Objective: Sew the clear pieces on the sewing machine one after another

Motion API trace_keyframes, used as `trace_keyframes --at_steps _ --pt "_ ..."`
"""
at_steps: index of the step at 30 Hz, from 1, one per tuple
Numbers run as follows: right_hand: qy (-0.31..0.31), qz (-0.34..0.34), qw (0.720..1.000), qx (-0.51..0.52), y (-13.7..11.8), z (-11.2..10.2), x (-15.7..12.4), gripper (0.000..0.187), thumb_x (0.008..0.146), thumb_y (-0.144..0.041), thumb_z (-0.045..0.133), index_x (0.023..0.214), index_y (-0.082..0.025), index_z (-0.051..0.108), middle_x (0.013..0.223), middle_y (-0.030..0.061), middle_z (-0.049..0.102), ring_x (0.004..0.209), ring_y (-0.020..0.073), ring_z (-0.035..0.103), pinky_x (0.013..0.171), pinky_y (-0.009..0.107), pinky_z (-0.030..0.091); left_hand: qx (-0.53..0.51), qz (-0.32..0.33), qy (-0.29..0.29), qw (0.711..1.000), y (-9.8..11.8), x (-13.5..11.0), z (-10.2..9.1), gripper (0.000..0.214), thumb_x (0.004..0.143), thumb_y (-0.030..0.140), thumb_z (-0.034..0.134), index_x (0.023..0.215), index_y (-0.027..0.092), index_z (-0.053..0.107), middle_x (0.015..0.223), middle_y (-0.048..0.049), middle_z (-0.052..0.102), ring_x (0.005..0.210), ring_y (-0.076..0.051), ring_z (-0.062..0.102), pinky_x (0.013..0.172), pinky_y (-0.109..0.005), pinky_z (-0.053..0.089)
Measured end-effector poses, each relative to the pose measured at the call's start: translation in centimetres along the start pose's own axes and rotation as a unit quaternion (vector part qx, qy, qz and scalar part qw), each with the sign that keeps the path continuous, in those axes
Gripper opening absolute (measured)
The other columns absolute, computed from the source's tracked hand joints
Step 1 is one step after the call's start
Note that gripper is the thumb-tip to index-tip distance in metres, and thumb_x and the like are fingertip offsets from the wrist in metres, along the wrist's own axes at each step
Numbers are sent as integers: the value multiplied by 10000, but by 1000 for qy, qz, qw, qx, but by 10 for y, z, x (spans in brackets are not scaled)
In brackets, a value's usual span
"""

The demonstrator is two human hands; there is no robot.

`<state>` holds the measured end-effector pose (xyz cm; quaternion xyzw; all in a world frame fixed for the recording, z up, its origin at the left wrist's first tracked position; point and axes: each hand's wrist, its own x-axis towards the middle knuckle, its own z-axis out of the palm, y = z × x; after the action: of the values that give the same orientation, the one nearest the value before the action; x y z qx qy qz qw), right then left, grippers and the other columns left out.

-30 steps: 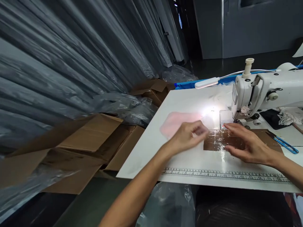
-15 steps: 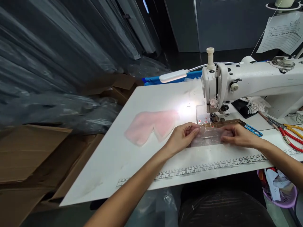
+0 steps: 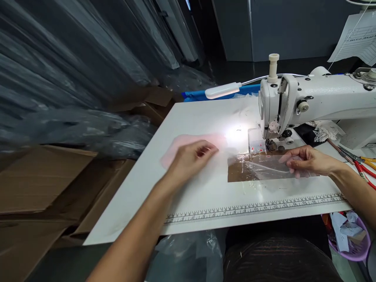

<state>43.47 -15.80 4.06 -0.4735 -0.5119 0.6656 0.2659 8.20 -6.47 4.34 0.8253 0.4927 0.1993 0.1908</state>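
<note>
Beside the sewing machine [image 3: 311,96], our right hand [image 3: 308,161] pinches clear film [image 3: 273,171] over a brown strip [image 3: 235,173]; our left hand [image 3: 190,156] covers part of the pink fabric [image 3: 172,148] on the white table [image 3: 205,192], fingers [image 3: 205,145] curled narrow, and we cannot tell whether they grip anything

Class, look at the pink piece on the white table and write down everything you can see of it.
The pink piece is pale, matte and looks like soft fabric. It lies flat on the white table, left of the sewing machine. Its left end is rounded, and its right end fades into bright light. The left hand covers much of its lower side, so the full outline is hidden; whether the hand touches it is unclear.
</note>
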Motion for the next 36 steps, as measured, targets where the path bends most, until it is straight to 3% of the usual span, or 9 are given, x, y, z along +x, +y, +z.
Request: trace_keyframes --at_steps 3,5,7,10,14,18,24,30,36 --pt "16 6 1000 -22 0 2 0 477 760 -475 815 1087 -148 696 748 5 672 553 75 622 405 159 390 100 -29 87 991 -3 16 -15 269 904 354 524 1040 205 702 1268 -134 667 1184 -352 626 1056 -537 471" --pt "11 0 999 -41 0 8 1 474 790 -479 786 1119 -151 694 740 1 670 554 77 619 408 159 396 77 21 78 994 11 18 -11 337 910 364 518 1154 204 687 1383 -137 611 1298 -361 559 1128 -548 423" --pt "-6 -9 998 -61 -3 19 3 446 828 -481 745 1122 -150 693 696 -14 652 548 78 611 407 154 401 -21 111 18 993 35 14 3 433 920 417 537 1278 199 643 1353 -122 643 1250 -321 605 1106 -517 469" --pt "-58 -16 994 -86 -10 38 0 379 886 -456 684 1103 -146 694 628 -32 618 525 77 595 398 148 394 -152 214 -118 958 71 4 30 486 915 389 591 1374 228 594 1376 -106 645 1274 -283 605 1098 -474 491" --pt "-106 -3 991 -80 -19 52 -15 373 897 -471 673 1093 -154 688 638 -24 634 509 77 604 388 141 379 -255 270 -221 902 89 -1 43 489 810 287 739 1292 247 669 1137 -97 761 1091 -260 706 1065 -474 514" --pt "-119 23 992 -25 -20 39 -25 489 834 -544 724 1115 -150 662 708 0 682 459 77 593 353 153 343 -344 202 -296 868 82 -1 38 276 837 252 713 1109 230 755 830 -54 778 774 -183 736 760 -317 613" --pt "3 42 996 -80 -11 12 13 301 851 -372 749 1005 -142 631 740 11 698 569 91 638 432 164 430 -442 -38 -170 880 73 6 56 211 823 384 745 875 180 756 767 -44 744 642 -143 695 578 -248 600" --pt "105 72 988 -85 -9 15 39 143 898 -205 695 984 -145 599 747 31 700 612 107 655 437 175 436 -527 -182 -15 830 69 12 84 170 773 305 790 858 165 743 891 -43 767 819 -153 746 813 -288 641" --pt "202 37 978 -17 -2 21 40 298 877 -416 731 860 -166 569 667 25 684 537 110 633 447 199 455 -583 -223 -5 781 67 14 82 249 724 291 836 844 157 664 928 -45 762 843 -156 748 897 -313 634"
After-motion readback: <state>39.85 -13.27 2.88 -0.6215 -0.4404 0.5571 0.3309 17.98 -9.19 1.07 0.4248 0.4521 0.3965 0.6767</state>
